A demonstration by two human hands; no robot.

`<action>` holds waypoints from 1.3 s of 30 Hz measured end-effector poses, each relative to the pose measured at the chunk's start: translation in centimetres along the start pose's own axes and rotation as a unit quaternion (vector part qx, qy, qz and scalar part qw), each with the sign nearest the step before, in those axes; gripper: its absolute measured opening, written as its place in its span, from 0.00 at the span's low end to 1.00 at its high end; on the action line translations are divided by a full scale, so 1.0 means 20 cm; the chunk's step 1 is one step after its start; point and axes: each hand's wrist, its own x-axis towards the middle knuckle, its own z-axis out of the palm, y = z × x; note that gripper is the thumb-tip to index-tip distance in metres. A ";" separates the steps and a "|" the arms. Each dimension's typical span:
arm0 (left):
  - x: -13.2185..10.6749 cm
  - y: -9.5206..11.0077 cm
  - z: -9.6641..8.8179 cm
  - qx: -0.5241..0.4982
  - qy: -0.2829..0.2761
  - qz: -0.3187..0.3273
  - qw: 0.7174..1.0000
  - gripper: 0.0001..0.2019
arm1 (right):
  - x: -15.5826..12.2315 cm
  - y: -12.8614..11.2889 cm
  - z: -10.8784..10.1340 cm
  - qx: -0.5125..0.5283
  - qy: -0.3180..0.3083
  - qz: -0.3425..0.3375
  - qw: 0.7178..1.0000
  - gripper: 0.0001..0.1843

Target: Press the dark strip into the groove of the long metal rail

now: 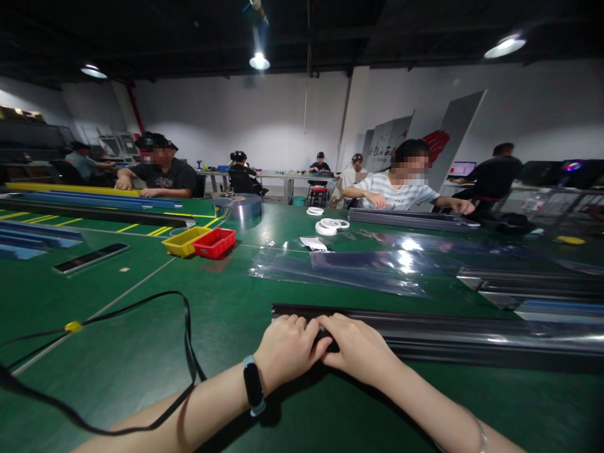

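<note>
A long black profile strip (pixel 453 336) lies on the green table in front of me and runs off to the right. Near its left end my left hand (pixel 287 346) is closed over it, fingers on the far side and thumb on the near side. Right beside it, my right hand (pixel 356 349) grips the same strip, the two thumbs and index fingers almost touching. Whatever small part sits between the fingertips is hidden. A band with a dark screen is around my left wrist.
Clear plastic film sheets (pixel 340 270) lie beyond the strip, with white tape rolls (pixel 330 226) behind. A red bin (pixel 214 243) and a yellow bin (pixel 186 241) stand left of centre. A black cord (pixel 189 340) loops at left. More profiles (pixel 533 286) lie at right. Co-workers sit across the table.
</note>
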 end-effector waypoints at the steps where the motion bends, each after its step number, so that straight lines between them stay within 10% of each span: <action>1: 0.00 0.00 0.00 0.000 0.001 0.002 1.000 0.14 | 0.00 0.00 0.00 -0.002 -0.002 -0.001 1.000 0.12; 39: 0.02 -0.02 -0.05 0.001 -0.066 0.025 0.998 0.23 | -0.03 0.06 -0.06 -0.085 -0.001 -0.056 0.995 0.13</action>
